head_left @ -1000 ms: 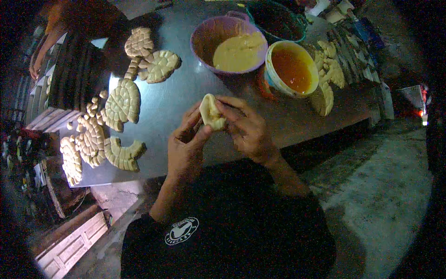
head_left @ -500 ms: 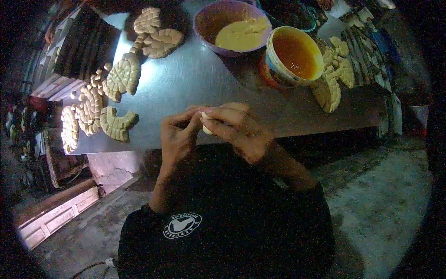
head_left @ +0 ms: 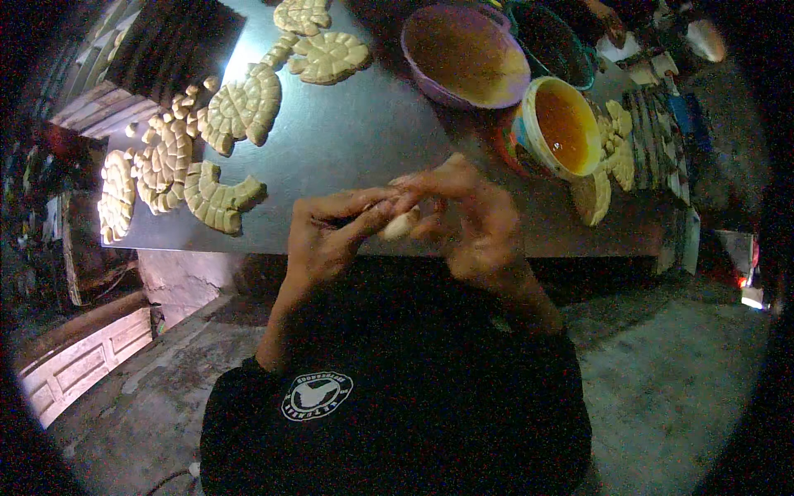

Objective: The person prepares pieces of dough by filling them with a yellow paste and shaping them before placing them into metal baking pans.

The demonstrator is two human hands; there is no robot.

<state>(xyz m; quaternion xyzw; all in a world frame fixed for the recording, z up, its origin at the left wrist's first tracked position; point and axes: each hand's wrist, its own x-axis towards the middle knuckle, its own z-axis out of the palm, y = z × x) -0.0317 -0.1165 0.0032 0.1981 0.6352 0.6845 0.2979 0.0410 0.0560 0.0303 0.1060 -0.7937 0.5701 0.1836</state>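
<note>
Over the front of the metal table, my two hands meet around a small pale piece of dough. My left hand pinches it between thumb and fingers. My right hand is curled at its other side, its fingers slightly blurred by motion. The fingers hide part of the dough. Nearest to the left hand lies a curved strip of scored dough. Several flat dough rounds cut into small portions, such as one scored dough round, spread along the table's left side.
At the far right stand a purple bowl smeared with yellowish stuff and a tub of orange liquid. A dark green-rimmed basin sits behind. Stacked dark trays are at the left, more dough at right. Another person's hand shows at the far edge.
My view has shifted, so the table's things appear moved. My right hand has turned, its fingers now more raised and spread about the dough. The left hand keeps its pinch.
</note>
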